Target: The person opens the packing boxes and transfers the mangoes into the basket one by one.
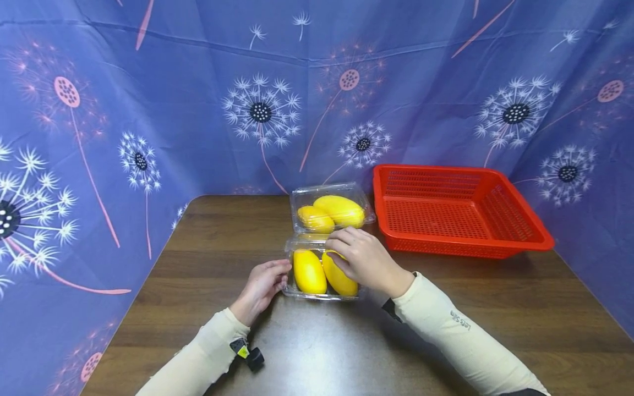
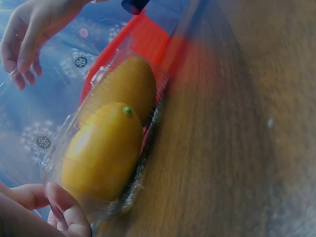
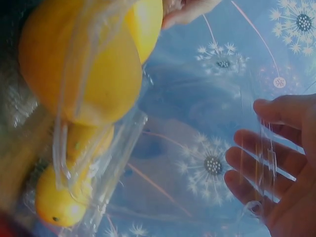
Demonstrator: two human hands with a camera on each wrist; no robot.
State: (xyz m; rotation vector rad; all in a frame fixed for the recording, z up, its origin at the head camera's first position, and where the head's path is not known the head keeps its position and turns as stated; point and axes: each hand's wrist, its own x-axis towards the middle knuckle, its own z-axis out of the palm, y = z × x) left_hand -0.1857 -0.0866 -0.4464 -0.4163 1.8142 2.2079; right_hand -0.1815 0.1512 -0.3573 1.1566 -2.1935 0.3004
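Fingers (image 1: 280, 264) of the left hand (image 1: 263, 282) pinch the near box (image 1: 319, 297) at its left edge; those of the right hand (image 1: 364, 257), half-curled, hold its clear lid (image 3: 250, 117). Two mangoes (image 1: 309, 272) lie inside.

In the head view the right grip (image 1: 364, 256) hides the upper end of the right mango (image 1: 342, 280) in the near box (image 1: 317, 297). Both sleeves (image 1: 198, 352) and the bench (image 1: 208, 236) run off the bottom edge; the black piece (image 1: 255, 358) below the left grip (image 1: 262, 280) is too small to identify. The left wrist view crops that grip, blurs the wood, and shows the basket (image 2: 148, 42) partly hidden. The right wrist view smears the upper-left mango (image 3: 116, 74); whether fingers pinch the clear plastic (image 3: 272, 165) cannot be told.
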